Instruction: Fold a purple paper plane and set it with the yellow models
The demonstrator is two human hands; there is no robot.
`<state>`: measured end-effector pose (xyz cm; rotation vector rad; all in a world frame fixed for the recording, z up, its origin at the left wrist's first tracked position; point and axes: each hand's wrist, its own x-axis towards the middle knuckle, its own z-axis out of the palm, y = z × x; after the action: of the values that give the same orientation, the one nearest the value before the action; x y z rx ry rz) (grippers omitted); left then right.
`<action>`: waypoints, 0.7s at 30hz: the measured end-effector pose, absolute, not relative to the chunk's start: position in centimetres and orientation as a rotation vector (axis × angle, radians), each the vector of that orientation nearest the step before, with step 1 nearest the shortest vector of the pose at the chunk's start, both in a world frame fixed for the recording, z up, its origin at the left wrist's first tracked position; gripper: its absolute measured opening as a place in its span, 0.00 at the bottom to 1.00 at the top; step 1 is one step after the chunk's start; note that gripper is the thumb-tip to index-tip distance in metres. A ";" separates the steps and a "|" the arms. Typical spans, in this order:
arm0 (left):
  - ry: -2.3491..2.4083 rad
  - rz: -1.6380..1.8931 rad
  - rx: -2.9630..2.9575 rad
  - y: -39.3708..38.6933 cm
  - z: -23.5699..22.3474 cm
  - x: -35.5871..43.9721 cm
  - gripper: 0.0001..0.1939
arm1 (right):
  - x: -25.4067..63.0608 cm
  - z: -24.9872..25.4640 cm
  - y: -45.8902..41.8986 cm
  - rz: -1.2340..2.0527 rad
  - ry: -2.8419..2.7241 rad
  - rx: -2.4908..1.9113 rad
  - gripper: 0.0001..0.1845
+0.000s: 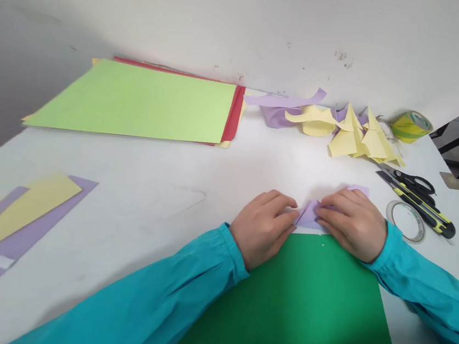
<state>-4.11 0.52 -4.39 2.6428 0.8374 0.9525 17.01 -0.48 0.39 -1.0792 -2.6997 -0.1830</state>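
Note:
A small piece of folded purple paper (310,217) lies between my two hands, just past the far edge of a green sheet (305,296). My left hand (264,226) pinches its left side, thumb and fingers close together. From the other side, my right hand (353,221) has its fingers pressed down on the paper, and a purple corner sticks out beyond the knuckles. Both hands cover much of the piece, so its full shape is hidden.
At the back lie stacked green and red sheets (134,105). Folded yellow paper shapes (354,138) and curled strips stand back right, beside a tape roll (411,126). A utility knife (419,205), scissors (415,179) and clear tape (406,222) lie right; yellow and purple paper (34,208) left.

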 end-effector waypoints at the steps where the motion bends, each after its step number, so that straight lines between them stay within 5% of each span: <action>1: 0.825 0.933 2.665 0.6 -4.3 -4.1 0.09 | 17.1 0.1 -0.3 -0.137 -2.731 -1.072 0.10; 4: 0.806 0.887 2.741 0.7 -4.2 -4.1 0.08 | 17.4 -0.6 0.1 -0.023 -2.786 -1.035 0.16; 21: 0.879 0.915 2.800 0.6 -4.3 -3.5 0.12 | 17.2 0.1 -0.2 -0.012 -2.784 -0.994 0.13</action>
<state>-3.48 0.56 -4.27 2.8001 0.8794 0.9149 17.18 -0.16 0.11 -0.9939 -2.7837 -0.0124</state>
